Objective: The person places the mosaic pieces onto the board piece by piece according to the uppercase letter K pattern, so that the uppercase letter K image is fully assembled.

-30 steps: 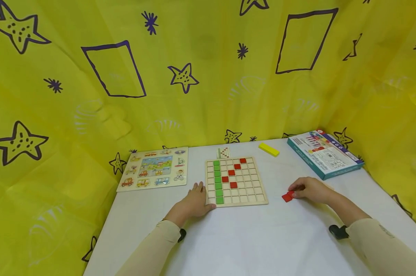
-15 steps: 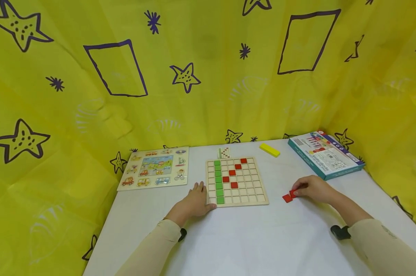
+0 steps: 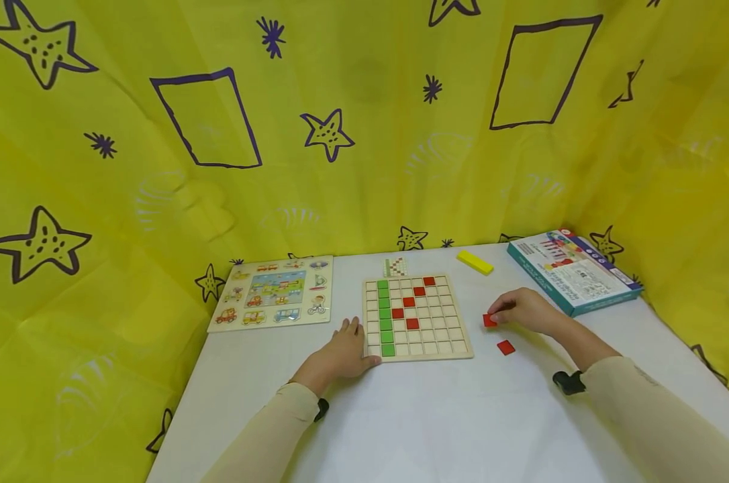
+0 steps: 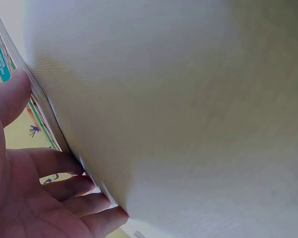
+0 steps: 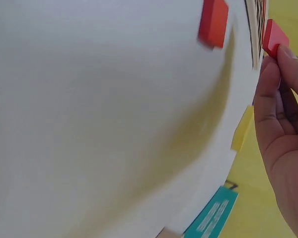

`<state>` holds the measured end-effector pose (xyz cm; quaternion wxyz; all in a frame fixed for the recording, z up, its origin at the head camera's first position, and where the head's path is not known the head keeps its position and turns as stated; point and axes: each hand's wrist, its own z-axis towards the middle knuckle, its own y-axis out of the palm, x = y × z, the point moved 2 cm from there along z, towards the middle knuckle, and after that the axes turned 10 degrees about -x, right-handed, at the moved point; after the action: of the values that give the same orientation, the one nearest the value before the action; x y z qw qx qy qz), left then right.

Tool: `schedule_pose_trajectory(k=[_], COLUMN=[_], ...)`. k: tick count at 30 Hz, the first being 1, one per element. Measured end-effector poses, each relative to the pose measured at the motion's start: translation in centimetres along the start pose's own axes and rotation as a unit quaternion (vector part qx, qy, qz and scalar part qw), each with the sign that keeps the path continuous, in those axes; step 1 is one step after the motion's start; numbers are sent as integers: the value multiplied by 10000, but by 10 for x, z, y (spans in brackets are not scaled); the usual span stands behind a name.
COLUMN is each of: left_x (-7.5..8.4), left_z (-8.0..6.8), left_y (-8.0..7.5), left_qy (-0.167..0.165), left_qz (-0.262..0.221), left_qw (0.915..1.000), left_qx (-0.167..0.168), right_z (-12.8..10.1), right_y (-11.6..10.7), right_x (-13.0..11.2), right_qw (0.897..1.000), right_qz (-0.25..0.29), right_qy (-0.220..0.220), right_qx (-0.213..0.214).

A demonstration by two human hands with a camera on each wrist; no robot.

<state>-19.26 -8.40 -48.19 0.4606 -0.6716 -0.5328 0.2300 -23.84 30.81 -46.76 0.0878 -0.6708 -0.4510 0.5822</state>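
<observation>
Since a second ago our right hand [image 3: 524, 310] has lifted a red tile [image 3: 490, 320] off the white table [image 3: 437, 416] toward the grid board [image 3: 417, 317], leaving the second red tile [image 3: 506, 347] behind. Our left hand [image 3: 340, 352] lies flat, fingers straight, against the board's near left corner. Around them lie the picture puzzle [image 3: 274, 293], teal box [image 3: 572, 270] and yellow block [image 3: 475, 261]. Only the right wrist view shows fingertips [image 5: 270, 74] pinching the tile.
</observation>
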Motion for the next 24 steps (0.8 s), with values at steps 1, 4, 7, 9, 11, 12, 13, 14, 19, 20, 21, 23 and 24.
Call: schedule_pose_trajectory(k=[1, 4, 7, 9, 11, 12, 13, 14, 19, 20, 21, 23, 24], left_x=[0, 0, -1, -2, -3, -3, -3, -3, -3, -3, -3, -2, -2], left_z=[0, 0, 1, 1, 2, 2, 3, 3, 3, 3, 3, 3, 3], left_y=[0, 0, 1, 1, 2, 2, 2, 2, 2, 2, 2, 2, 2], left_qy=[4, 17, 23, 17, 10, 4, 0, -2, -15, -10, -10, -13, -10], left_qz=[-12, -40, -36, -8, 21, 35, 49, 58, 28, 13, 14, 28, 37], left_qw=[10000, 10000, 10000, 10000, 10000, 10000, 10000, 10000, 10000, 10000, 10000, 10000, 10000], left_qx=[-5, 8, 24, 28, 31, 23, 22, 22, 22, 32, 31, 27, 29], right_z=[4, 15, 24, 30, 37, 41, 44, 47, 57, 58, 59, 60, 61], right_y=[2, 10, 20, 26, 31, 34, 36, 39, 52, 55, 57, 62, 64], right_x=[-4, -16, -30, -38, -45, -47, -49, -52, -63, -65, -68, -71, -73], right_qw=[10000, 9999, 9997, 9994, 9991, 9991, 9990, 9988, 9980, 9976, 9972, 9966, 9964], right_qz=[29, 65, 73, 108, 133, 125, 114, 107, 83, 81, 65, 71, 75], right_qy=[-10, -92, -203, -260, -296, -313, -336, -365, -514, -568, -626, -674, -682], right_qx=[-20, -51, -126, -188, -256, -269, -289, -298, -351, -381, -409, -465, -494])
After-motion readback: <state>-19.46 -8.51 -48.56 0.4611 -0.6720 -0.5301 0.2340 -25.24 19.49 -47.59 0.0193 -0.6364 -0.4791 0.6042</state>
